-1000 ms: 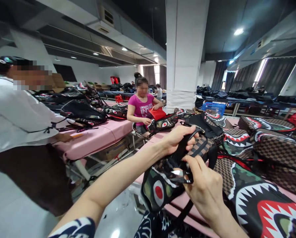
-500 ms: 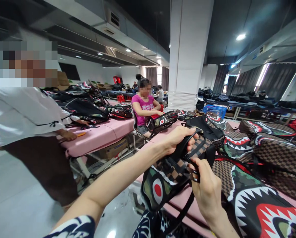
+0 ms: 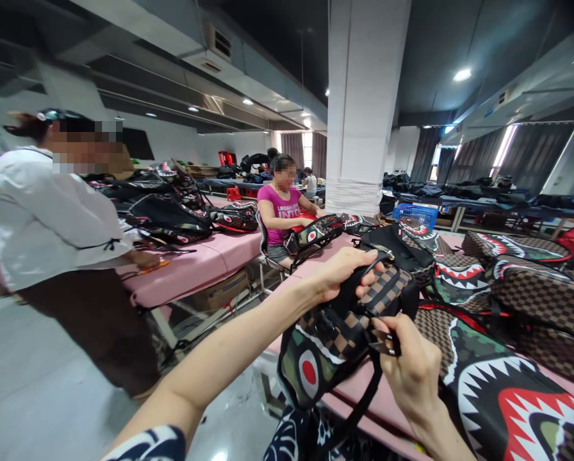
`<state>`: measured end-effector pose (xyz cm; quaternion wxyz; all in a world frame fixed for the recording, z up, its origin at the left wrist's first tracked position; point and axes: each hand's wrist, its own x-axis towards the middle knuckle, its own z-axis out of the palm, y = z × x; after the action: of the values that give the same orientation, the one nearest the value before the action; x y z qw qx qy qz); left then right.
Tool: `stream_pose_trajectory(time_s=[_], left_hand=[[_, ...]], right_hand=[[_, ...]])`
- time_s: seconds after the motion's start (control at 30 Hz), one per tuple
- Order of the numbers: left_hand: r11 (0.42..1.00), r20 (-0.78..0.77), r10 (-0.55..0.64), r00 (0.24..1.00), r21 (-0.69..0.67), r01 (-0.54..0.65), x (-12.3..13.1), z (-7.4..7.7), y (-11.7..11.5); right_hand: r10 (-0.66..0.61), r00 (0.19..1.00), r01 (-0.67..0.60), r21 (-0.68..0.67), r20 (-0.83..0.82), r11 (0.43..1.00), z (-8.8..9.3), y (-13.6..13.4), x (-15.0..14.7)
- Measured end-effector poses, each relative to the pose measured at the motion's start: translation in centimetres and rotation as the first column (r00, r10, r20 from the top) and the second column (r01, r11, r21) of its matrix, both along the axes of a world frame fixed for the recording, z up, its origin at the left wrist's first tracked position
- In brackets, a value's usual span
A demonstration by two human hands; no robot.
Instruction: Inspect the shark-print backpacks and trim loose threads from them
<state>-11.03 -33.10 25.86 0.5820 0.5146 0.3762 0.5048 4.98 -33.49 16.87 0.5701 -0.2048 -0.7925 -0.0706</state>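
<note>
Two hands are on one shark-face backpack [image 3: 325,349], which hangs partly over the near edge of the pink table [image 3: 349,384]. Your left hand [image 3: 347,272] is closed around the black top handle [image 3: 364,275], fingers wrapped over it and thumb beneath. Your right hand [image 3: 412,371] pinches a small metal zipper pull [image 3: 387,346] between thumb and forefinger, just below and to the right of the left fingers; the other right fingers are curled shut.

Risk, judged: much of the bag's weight seems to sit in the left grip. If those fingers loosen, the bag could slide off the edge toward the floor. A hard tug on the pull while the checkered fabric is slack could snag the zipper.

Containers: whether your backpack is zipped open or shut, and what it holds, cannot be told. Beyond your right fingers lie more shark-face backpacks [image 3: 508,397], piled and touching. Farther off stands a blue plastic crate [image 3: 416,214]; contents not visible.

Beyond your left forearm, a person in a white top [image 3: 47,218] stands at a neighbouring table, and a person in a pink shirt [image 3: 281,214] sits handling another bag.
</note>
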Motion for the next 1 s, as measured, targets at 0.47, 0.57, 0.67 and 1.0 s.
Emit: stream_pose_trajectory(time_s=[0.47, 0.57, 0.67, 1.0], left_hand=[[0.990, -0.565, -0.053, 0.824, 0.078, 0.117, -4.3, 2.4, -0.2], [0.868, -0.720, 0.419, 0.554, 0.497, -0.011, -6.2, 2.9, 0.7], [0.378, -0.335, 0.897, 0.288, 0.920, -0.108, -4.6, 0.4, -0.5], [0.191, -0.178, 0.981, -0.071, 0.949, 0.250, 2.6, -8.0, -1.9]], right_hand=[[-0.378, 0.924, 0.381, -0.236, 0.061, 0.894, 1.9, 9.1, 4.0], [-0.276, 0.960, 0.278, -0.249, 0.044, 0.928, 1.5, 6.7, 3.8], [-0.245, 0.970, 0.239, -0.267, 0.012, 0.934, 0.8, 5.2, 3.8], [-0.330, 0.942, 0.335, -0.099, 0.064, 0.937, 1.2, 5.0, 3.2]])
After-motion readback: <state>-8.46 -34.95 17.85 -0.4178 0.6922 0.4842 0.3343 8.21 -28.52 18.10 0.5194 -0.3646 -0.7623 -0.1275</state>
